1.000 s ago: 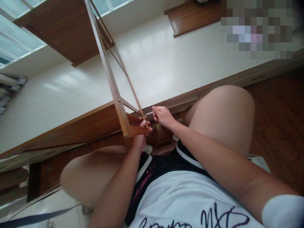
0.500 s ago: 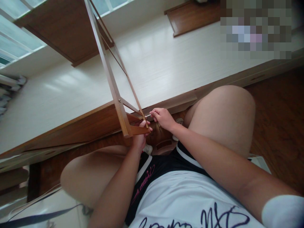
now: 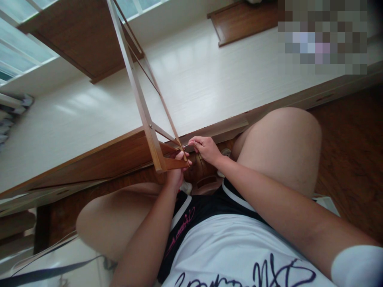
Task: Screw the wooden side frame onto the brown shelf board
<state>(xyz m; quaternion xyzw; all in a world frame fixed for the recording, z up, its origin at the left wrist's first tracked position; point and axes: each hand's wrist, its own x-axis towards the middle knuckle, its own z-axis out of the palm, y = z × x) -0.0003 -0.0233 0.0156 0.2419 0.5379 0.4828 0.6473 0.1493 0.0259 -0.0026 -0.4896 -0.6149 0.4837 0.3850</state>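
Note:
A light wooden frame [image 3: 140,99] of thin slats leans up and away from my lap. My left hand [image 3: 177,171] is closed round its lower corner bar from below. My right hand [image 3: 205,148] pinches a thin silver metal tool [image 3: 187,145], its tip touching the frame's near slat just above the corner. A screw head [image 3: 151,126] shows on the wide slat.
I sit on a dark wooden floor [image 3: 353,159] with both knees up. A white wall [image 3: 209,79] with a wooden baseboard runs across ahead. A brown board [image 3: 80,36] hangs at upper left, another at upper right. Dark cords lie at lower left.
My right hand moved slightly left, bringing the silver tool's tip from free air up against the frame's near slat. The left hand and frame stayed still.

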